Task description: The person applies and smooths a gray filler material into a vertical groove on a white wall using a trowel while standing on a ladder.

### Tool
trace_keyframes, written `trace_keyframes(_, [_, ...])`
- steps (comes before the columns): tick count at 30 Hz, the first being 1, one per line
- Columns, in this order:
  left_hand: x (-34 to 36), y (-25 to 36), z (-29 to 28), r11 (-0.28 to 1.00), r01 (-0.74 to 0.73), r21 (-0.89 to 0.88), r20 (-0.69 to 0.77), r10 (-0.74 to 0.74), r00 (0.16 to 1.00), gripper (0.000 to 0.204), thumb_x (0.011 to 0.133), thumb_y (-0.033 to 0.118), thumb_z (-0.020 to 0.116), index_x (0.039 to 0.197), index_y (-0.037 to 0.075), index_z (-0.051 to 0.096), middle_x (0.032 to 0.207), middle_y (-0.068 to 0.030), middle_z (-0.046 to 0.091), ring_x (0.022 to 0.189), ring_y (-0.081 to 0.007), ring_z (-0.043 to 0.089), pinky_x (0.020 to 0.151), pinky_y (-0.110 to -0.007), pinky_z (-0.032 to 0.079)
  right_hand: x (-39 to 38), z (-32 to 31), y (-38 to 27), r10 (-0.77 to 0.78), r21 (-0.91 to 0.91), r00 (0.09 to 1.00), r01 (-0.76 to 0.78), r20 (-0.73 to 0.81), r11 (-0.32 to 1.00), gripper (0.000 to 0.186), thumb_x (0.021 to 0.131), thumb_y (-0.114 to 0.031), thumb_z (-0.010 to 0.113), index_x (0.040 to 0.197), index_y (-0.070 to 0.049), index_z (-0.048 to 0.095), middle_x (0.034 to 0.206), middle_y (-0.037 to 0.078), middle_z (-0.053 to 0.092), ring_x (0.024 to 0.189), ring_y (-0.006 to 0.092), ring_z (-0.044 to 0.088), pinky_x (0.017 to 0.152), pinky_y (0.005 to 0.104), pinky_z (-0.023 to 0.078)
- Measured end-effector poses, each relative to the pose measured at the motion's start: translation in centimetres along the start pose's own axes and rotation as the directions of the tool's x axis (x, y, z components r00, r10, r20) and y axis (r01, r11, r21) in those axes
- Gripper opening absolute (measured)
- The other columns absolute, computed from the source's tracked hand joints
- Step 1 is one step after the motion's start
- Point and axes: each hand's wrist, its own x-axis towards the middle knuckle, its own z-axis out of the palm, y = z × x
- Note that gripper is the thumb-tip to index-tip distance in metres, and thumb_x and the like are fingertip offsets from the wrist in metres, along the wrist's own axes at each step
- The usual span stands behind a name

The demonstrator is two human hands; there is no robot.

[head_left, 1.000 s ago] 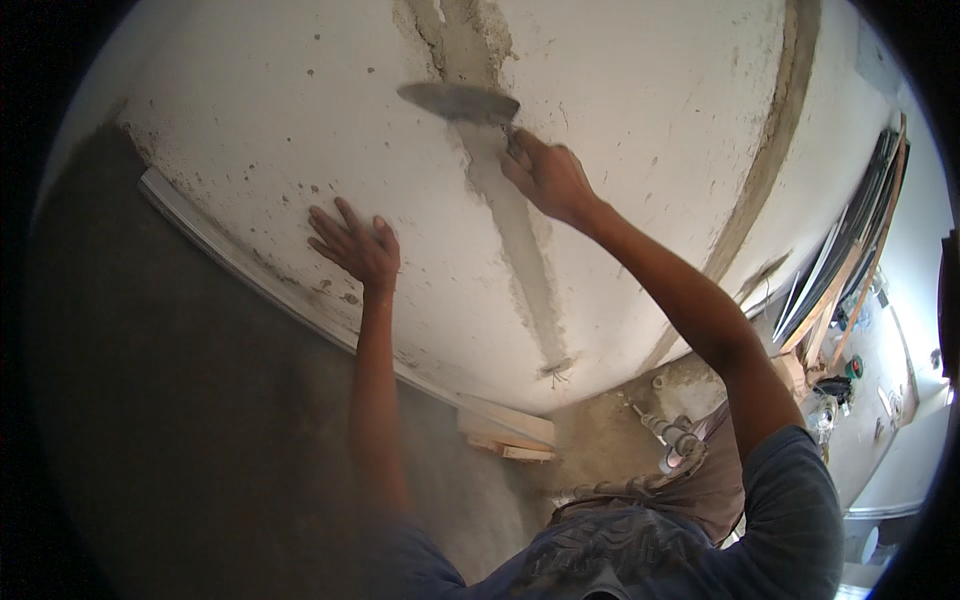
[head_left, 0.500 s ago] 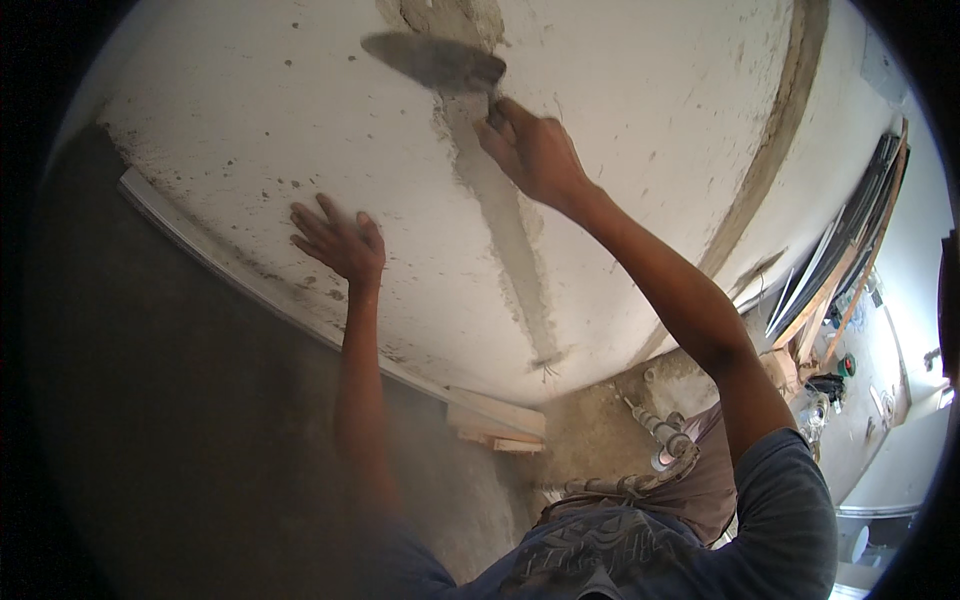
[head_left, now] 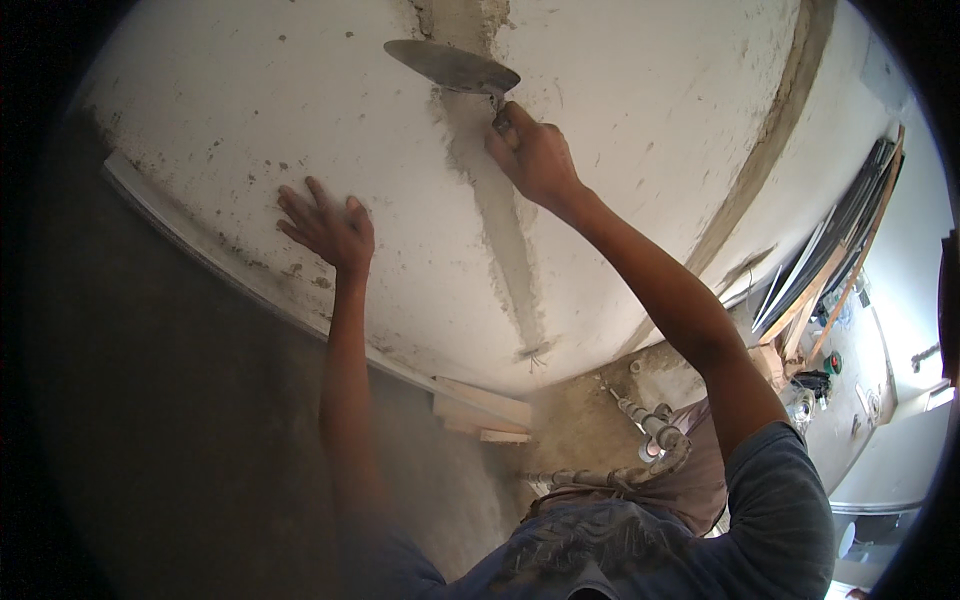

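My right hand [head_left: 537, 160] is closed round the handle of a pointed metal trowel [head_left: 452, 67]. The trowel's blade lies across a vertical grey mortar strip [head_left: 497, 215] in the white wall [head_left: 610, 150]. Above the blade the strip looks rougher; below, it is smoother. My left hand [head_left: 330, 222] rests with fingers spread against the wall, left of the strip, and holds nothing. Some thin wire ends [head_left: 534, 357] stick out at the foot of the strip.
A second grey strip [head_left: 765, 145] runs down the wall at right. Beyond it lean dark lengths and wooden boards [head_left: 815, 285]. Pale wood pieces [head_left: 483, 403] lie at the wall's foot. Jointed pipes [head_left: 650, 430] stand close to my body. A pale edge trim [head_left: 200, 255] borders the wall at left.
The trowel and my right hand have shifted slightly right in the picture, and the blade shows more sharply. My left hand appears slightly further left and up, still spread.
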Motion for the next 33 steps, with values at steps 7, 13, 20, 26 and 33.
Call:
trace_keyframes(7, [0.3,0.3,-0.1,0.999,0.041,-0.028,0.022,-0.040,0.999,0.072,0.102,0.050,0.034,0.154,0.000,0.032,0.163,-0.0290,0.014,0.152,-0.0461,0.011,0.117,-0.066,0.004,0.2,0.1,-0.6,0.042,-0.017,0.999,-0.041,0.029,0.999,0.036,0.094,-0.034,0.062,0.111,-0.003,0.059,0.069,0.020,0.066,0.069,0.0391,0.068,0.066,0.0478,0.054])
trace_keyframes(13, [-0.5,-0.8,0.0,0.999,0.006,0.036,0.004,-0.007,1.000,0.071,0.103,0.048,0.035,0.155,0.001,0.029,0.162,-0.0279,0.018,0.152,-0.0454,0.012,0.117,-0.066,0.005,0.2,-1.7,-1.8,-0.001,0.067,0.997,-0.004,0.082,0.998,0.033,0.095,-0.034,0.061,0.104,-0.002,0.058,0.067,0.020,0.064,0.066,0.0390,0.066,0.063,0.0486,0.052])
trace_keyframes(20, [-0.2,-0.4,0.5,1.000,-0.010,0.008,-0.038,0.011,0.999,0.068,0.104,0.046,0.034,0.156,0.002,0.029,0.163,-0.0264,0.017,0.152,-0.0441,0.014,0.117,-0.066,0.006,0.0,-0.3,0.0,-0.008,-0.051,1.000,0.009,0.014,0.999,0.034,0.095,-0.034,0.061,0.103,-0.001,0.059,0.064,0.020,0.062,0.063,0.0390,0.064,0.061,0.0482,0.050])
trace_keyframes(26, [-0.6,-0.7,0.0,0.998,-0.012,0.054,-0.008,0.013,1.000,0.068,0.104,0.045,0.036,0.156,0.003,0.028,0.163,-0.0267,0.018,0.152,-0.0443,0.014,0.118,-0.065,0.006,0.8,-1.4,-2.5,0.006,0.031,1.000,-0.006,-0.018,1.000,0.035,0.095,-0.035,0.061,0.108,-0.002,0.060,0.067,0.020,0.064,0.065,0.0394,0.066,0.063,0.0476,0.053])
trace_keyframes(33, [-0.8,-1.1,-0.1,1.000,-0.016,0.013,0.004,0.016,1.000,0.066,0.104,0.041,0.035,0.155,0.000,0.028,0.162,-0.0275,0.020,0.152,-0.0443,0.014,0.118,-0.065,0.007,0.8,-1.1,-2.7,0.046,0.006,0.997,-0.046,0.061,0.999,0.034,0.096,-0.032,0.060,0.110,-0.001,0.060,0.070,0.020,0.066,0.069,0.0418,0.067,0.064,0.0490,0.053])
